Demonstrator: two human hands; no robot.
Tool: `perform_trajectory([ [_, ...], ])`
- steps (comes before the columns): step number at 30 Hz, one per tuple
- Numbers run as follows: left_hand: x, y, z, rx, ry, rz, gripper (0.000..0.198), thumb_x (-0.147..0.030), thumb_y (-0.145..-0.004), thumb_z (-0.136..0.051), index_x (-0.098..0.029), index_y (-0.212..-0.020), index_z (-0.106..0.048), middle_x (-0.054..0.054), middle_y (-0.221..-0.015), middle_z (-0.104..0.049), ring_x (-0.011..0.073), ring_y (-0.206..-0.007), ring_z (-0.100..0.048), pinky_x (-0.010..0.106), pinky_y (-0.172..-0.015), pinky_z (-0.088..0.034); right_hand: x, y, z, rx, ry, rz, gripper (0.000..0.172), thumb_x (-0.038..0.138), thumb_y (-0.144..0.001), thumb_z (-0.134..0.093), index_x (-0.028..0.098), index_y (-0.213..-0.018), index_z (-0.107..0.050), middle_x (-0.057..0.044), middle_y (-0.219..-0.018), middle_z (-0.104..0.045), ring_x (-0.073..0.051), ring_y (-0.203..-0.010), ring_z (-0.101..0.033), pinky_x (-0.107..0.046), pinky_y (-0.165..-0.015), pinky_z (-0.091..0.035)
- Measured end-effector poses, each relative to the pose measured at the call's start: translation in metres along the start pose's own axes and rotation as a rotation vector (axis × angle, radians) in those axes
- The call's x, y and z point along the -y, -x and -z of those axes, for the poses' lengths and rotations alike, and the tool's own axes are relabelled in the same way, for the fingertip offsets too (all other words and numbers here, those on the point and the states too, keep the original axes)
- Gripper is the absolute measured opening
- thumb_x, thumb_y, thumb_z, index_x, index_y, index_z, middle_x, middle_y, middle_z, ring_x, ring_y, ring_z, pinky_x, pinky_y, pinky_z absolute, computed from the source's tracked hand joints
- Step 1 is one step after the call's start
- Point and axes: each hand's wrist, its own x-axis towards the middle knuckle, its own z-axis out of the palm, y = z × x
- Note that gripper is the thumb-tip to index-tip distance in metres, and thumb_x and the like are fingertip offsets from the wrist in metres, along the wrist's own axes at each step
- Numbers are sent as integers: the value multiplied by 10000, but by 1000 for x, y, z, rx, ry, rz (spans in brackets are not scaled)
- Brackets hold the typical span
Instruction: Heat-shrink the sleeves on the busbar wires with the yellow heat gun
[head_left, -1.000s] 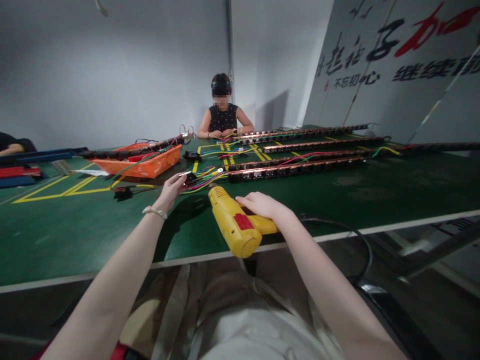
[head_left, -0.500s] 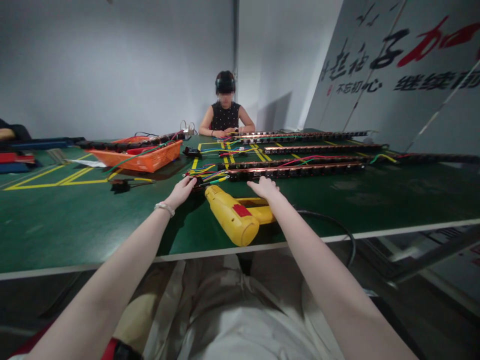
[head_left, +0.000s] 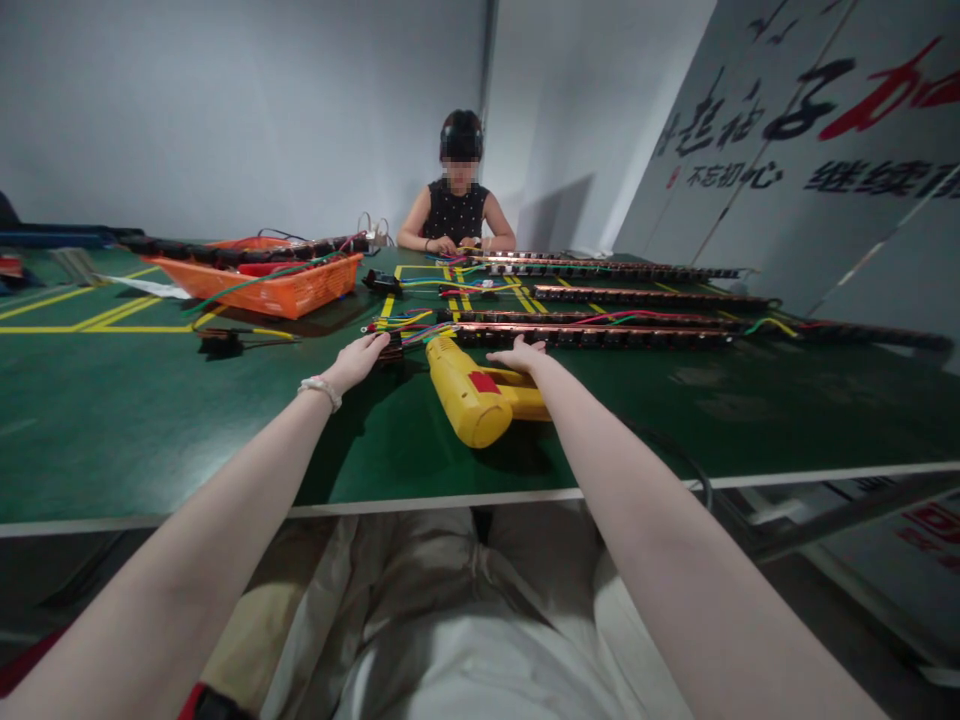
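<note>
My left hand (head_left: 360,362) is closed on a black connector (head_left: 391,350) with several coloured wires (head_left: 420,330) running from it. Those wires lead toward a long black strip with a copper-coloured edge (head_left: 600,337). My right hand (head_left: 523,355) is at the near side of this strip, fingers apart, with nothing visible in it. Between my hands lies a yellow heat gun (head_left: 469,400) with a red label, its nozzle pointing toward the wires. Its handle passes partly behind my right forearm.
More black strips (head_left: 652,296) lie farther back on the green table (head_left: 187,420). An orange basket (head_left: 300,290) stands at left behind a loose black connector (head_left: 219,343). Across the table sits a co-worker (head_left: 457,215). A dark cable (head_left: 694,470) hangs over the front edge.
The view has shifted slightly. My right hand has opened out beside the strip, its fingers lifting. My left hand stays at the connector. The heat gun appears slightly farther from the front edge.
</note>
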Motion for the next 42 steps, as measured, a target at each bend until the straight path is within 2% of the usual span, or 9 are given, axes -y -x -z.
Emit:
perform_trajectory([
  [7, -13, 7, 1, 60, 65, -24, 600, -580, -833, -367, -146, -1135, -649, 104, -1170, -657, 267, -1088, -579, 362, -997, -392, -2, -28, 8, 29, 3, 133, 1070, 687, -704, -596, 184, -1515, -114, -232, -1559, -4, -410, -1416, -54, -532, -1120, -106],
  [13, -16, 15, 4, 31, 65, -39, 609, -604, -829, -377, -135, -1085, -670, 99, -1105, -680, 255, -1032, -593, 344, -964, -413, -5, -46, 10, -86, -69, 255, 875, 538, -719, -666, 155, -1443, -359, -221, -1525, -224, -387, -1352, -315, -497, -1094, -245],
  [18, -15, 18, 4, -16, 15, -149, 482, -523, -832, -435, -155, -1028, -677, 78, -1026, -694, 232, -969, -602, 324, -902, -444, 7, -19, 16, -165, -127, 453, 469, 366, -858, -550, 129, -1263, -559, -135, -1332, -547, -235, -1233, -495, -328, -1023, -361],
  [21, -13, 16, 2, -43, 42, -195, 426, -476, -820, -480, -166, -1051, -658, 71, -1025, -691, 208, -925, -609, 311, -866, -459, 7, 21, 14, -161, -288, 648, 349, 387, -894, -480, 137, -1075, -644, -98, -1016, -699, -192, -915, -647, -293, -821, -476],
  [27, -12, 18, 3, -96, -46, -183, 419, -490, -850, -431, -189, -1021, -667, 67, -966, -691, 210, -884, -605, 319, -838, -459, -12, 94, 1, -64, -136, 721, 512, 581, -918, -320, 222, -971, -681, -67, -1045, -697, -244, -964, -623, -338, -830, -465],
  [32, -18, 22, 8, -137, -116, -92, 401, -458, -889, -376, -225, -1112, -614, 71, -970, -685, 220, -907, -612, 327, -823, -454, -28, 121, -4, -319, -48, 812, 527, 476, -960, -217, 229, -1189, -621, -66, -1183, -642, -249, -1095, -566, -370, -921, -437],
  [35, -20, 22, 8, -159, -203, -55, 380, -438, -898, -362, -233, -1107, -605, 91, -1061, -663, 251, -1007, -593, 369, -878, -435, -38, 132, -6, -311, -1, 818, 553, 463, -962, -179, 234, -1287, -562, -53, -1244, -622, -236, -1139, -559, -360, -939, -442],
  [38, -19, 20, 6, -179, -271, -5, 380, -422, -900, -348, -212, -1102, -593, 126, -1111, -623, 286, -1065, -565, 425, -918, -418, -42, 141, -8, -249, 65, 801, 592, 533, -926, -286, 209, -1390, -459, -70, -1351, -551, -258, -1207, -530, -368, -984, -419],
  [42, -16, 18, 3, -173, -250, -63, 360, -354, -877, -381, -155, -1112, -568, 157, -1144, -560, 286, -1118, -521, 425, -963, -405, -37, 149, -13, -258, 142, 812, 915, 692, -747, -527, 175, -1470, -309, -142, -1308, -572, -332, -1151, -562, -431, -925, -444],
])
